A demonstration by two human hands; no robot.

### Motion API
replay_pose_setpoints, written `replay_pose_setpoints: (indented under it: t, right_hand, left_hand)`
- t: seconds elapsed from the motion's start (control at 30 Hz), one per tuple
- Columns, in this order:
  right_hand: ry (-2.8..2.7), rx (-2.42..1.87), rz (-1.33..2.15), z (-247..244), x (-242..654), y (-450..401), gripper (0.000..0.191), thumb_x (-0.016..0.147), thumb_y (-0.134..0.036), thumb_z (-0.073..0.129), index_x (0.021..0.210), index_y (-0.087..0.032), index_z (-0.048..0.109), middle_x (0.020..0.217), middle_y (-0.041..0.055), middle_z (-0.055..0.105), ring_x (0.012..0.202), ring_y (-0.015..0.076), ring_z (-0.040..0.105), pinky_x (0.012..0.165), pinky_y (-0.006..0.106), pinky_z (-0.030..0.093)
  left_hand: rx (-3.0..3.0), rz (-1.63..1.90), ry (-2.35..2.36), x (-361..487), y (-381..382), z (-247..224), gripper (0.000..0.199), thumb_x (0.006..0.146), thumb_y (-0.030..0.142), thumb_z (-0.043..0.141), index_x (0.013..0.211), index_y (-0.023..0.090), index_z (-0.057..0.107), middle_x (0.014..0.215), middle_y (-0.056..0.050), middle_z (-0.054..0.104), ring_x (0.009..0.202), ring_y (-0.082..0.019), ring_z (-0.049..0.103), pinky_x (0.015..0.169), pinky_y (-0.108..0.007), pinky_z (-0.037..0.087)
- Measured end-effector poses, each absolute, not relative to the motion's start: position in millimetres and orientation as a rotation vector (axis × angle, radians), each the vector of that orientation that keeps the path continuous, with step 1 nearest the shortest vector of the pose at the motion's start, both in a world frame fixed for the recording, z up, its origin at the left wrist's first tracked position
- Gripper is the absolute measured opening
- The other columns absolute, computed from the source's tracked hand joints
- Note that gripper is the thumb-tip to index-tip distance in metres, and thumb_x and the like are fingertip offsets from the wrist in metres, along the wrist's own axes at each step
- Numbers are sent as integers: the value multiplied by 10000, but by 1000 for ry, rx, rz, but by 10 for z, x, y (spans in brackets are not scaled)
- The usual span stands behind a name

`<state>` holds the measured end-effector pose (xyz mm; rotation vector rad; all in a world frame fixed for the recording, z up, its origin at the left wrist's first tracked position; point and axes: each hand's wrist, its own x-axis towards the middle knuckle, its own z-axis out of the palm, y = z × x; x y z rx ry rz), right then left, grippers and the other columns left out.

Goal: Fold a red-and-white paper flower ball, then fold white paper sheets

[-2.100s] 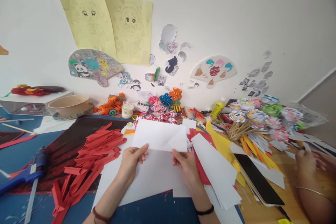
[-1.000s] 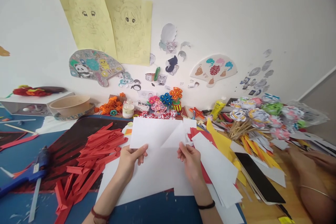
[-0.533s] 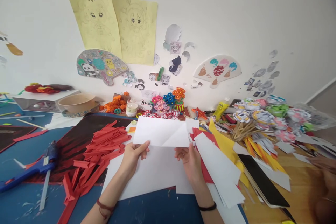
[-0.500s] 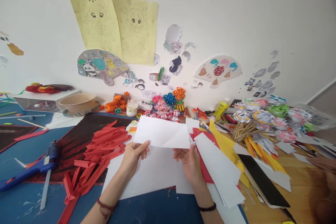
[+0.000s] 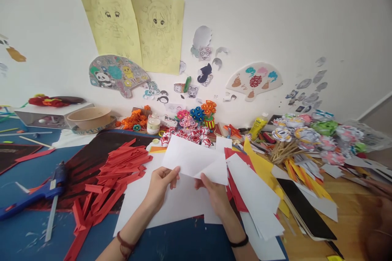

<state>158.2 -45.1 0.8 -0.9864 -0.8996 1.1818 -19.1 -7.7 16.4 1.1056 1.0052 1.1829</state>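
Note:
A creased white sheet of paper (image 5: 192,155) is held up in front of me, tilted down to the right. My left hand (image 5: 162,185) pinches its lower left edge, thumb on top. At the lower edge, right of the middle, my right hand (image 5: 212,193) grips it with the thumb on top; its other fingers are partly hidden underneath. Below both hands lies a larger white sheet (image 5: 137,200) on the blue table. A pile of folded red paper strips (image 5: 119,171) lies left of my left hand, and more white sheets (image 5: 254,195) overlap to my right.
A blue glue gun (image 5: 55,187) lies at the left. Paper flowers (image 5: 303,130) on sticks, a yellow bottle (image 5: 259,126) and a black phone-like slab (image 5: 306,208) are on the right. A beige bowl (image 5: 88,118) stands at the back left. Part of another person's arm (image 5: 381,216) shows at the right edge.
The held sheet has tilted, its right end dropping. My right hand has shifted left along the lower edge and its thumb now presses on the paper. My left hand keeps its pinch.

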Motion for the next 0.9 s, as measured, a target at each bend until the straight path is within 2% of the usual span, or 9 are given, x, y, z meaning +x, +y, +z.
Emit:
replay_pose_setpoints:
  t: [0.13,0.33,0.63,0.77,0.9]
  right_hand:
    - [-993,-1147,1189,-29,1548,-475,317,753,-462,705,638,-167,686,578,29,636,537,163,566,570,303,463]
    - [-1108,-1184,1221,-27,1537,-504,387,764,-519,673,603,-167,661,549,11,614,533,147,557,603,282,452]
    - [-1162,-1264,1269,-98,1540,-485,445,774,-586,620,592,-182,654,523,-3,600,533,141,553,627,273,457]
    - [-1131,-1230,1315,-72,1538,-479,447,748,-598,641,583,-183,654,502,-6,596,504,137,546,581,262,449]
    - [-1143,-1242,1301,-45,1559,-484,438,764,-581,639,590,-180,659,518,-2,611,519,137,557,610,264,454]
  left_hand:
    - [1309,1029,1032,-110,-169,150,408,763,461,668,519,134,643,415,0,540,437,-104,452,493,-226,350]
    - [1390,912,859,-25,-238,107,321,790,439,643,728,126,682,607,-55,669,503,-120,509,482,-216,373]
    - [1334,1026,902,9,-228,32,290,769,394,669,674,121,655,567,-32,627,495,-115,510,494,-224,394]
    - [1300,1041,922,15,-216,38,283,726,398,702,696,120,663,553,-20,622,468,-110,501,473,-223,392]
    - [1284,1058,986,-5,-192,42,281,682,397,726,686,121,672,531,-16,616,455,-118,506,462,-229,399]
